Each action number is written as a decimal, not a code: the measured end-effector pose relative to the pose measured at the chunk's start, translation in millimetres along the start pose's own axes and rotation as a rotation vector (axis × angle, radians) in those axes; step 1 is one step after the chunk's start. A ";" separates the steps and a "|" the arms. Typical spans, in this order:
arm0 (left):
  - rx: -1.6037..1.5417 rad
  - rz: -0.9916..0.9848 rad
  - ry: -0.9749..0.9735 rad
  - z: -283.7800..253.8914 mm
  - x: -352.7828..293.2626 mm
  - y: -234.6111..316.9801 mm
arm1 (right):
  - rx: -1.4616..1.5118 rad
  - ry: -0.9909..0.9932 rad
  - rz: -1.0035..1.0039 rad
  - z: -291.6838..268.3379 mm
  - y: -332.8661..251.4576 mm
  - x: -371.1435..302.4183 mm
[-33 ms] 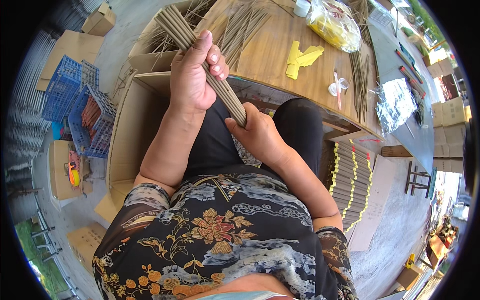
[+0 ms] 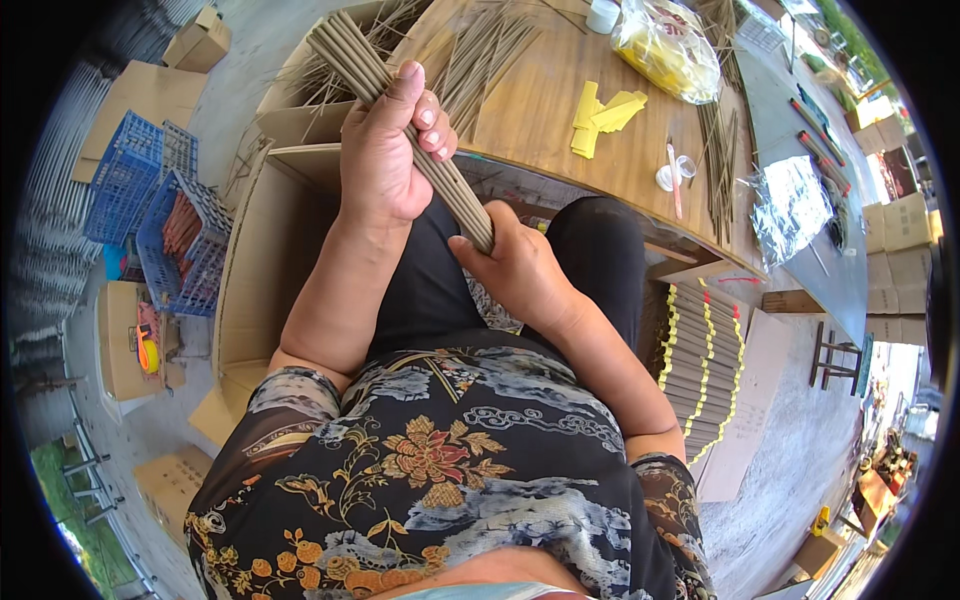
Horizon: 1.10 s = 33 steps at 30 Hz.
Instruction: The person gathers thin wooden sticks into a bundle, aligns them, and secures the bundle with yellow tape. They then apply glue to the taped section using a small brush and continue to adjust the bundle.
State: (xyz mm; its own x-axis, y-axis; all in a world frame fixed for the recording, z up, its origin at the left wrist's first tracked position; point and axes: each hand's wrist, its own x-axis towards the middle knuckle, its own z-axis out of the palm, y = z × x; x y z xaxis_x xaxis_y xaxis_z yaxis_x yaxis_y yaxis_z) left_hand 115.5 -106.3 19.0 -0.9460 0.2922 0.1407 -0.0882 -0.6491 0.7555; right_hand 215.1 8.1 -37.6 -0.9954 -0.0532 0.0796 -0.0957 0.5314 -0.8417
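Note:
A bundle of thin brown incense sticks (image 2: pixel 455 190) slants over my lap, its far end up and to the left. My left hand (image 2: pixel 390 150) is wrapped round the upper part, thumb lying along the sticks. Lower down, my right hand (image 2: pixel 520 265) closes on the near end, which its fingers and palm partly hide. Beyond my hands, loose incense sticks (image 2: pixel 480 70) are spread on the wooden table (image 2: pixel 540 110). Yellow paper strips (image 2: pixel 603 115) lie on the tabletop, with a small round dish (image 2: pixel 664 178) and a thin stick-like tool (image 2: pixel 675 180) farther right.
An open cardboard box (image 2: pixel 265 250) stands at my left, near blue plastic crates (image 2: pixel 190 290). Bundles with yellow bands (image 2: pixel 705 370) lie low on my right. A clear plastic bag (image 2: pixel 665 50) with yellow contents and silvery plastic film (image 2: pixel 790 210) are at the right.

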 end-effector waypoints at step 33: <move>-0.046 0.317 -0.060 -63.3 39.7 103.3 | -0.035 -0.151 -0.144 -34.7 17.0 6.6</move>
State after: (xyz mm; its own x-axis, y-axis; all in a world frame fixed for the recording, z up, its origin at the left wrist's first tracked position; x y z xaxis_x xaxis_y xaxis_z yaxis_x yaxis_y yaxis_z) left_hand 49.1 -206.2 62.1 -0.9087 0.1107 0.4026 0.1920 -0.7454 0.6384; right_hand 206.9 46.1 -32.9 -0.9600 -0.2552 0.1148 -0.2396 0.5379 -0.8083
